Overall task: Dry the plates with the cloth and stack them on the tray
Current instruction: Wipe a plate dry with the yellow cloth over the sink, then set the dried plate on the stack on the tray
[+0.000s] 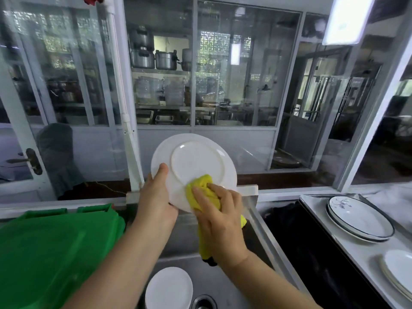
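Observation:
My left hand (156, 197) grips the lower left rim of a white plate (196, 161), held upright over the sink with its underside facing me. My right hand (220, 221) holds a bunched yellow cloth (204, 186) and presses it against the plate's lower right part; the cloth's tail hangs down below my palm. A stack of white plates (169, 288) sits in the steel sink (225, 284) below. On the right, a white tray (347, 244) carries patterned dark-rimmed plates (361, 219) and a stack of white plates (399, 270).
A green plastic bin lid (51, 250) fills the space left of the sink. The sink drain (204, 303) lies near the bottom edge. A dark gap (301, 241) separates sink and tray. Glass partitions (234, 74) stand behind the counter.

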